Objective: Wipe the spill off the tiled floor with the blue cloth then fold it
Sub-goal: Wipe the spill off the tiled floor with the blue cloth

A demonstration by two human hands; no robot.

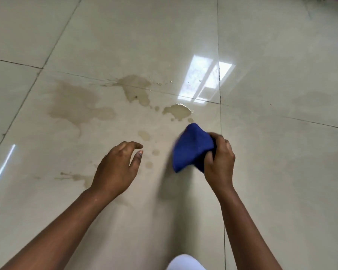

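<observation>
A brownish spill point(137, 90) spreads over the glossy cream tiled floor point(271, 55), with a wide faint patch at the left, a thicker puddle point(177, 112) in the middle and small drops nearer to me. My right hand point(220, 162) grips a bunched blue cloth point(191, 148), held just this side of the puddle; the cloth looks blurred. My left hand point(116, 168) hovers over the floor with fingers spread and curled, holding nothing, beside the small drops.
Dark grout lines cross the floor, one running down just right of the cloth. A bright window reflection point(205, 78) lies beyond the spill. A white garment point(185, 263) shows at the bottom edge. A smaller streaked stain point(74, 177) lies left of my left wrist.
</observation>
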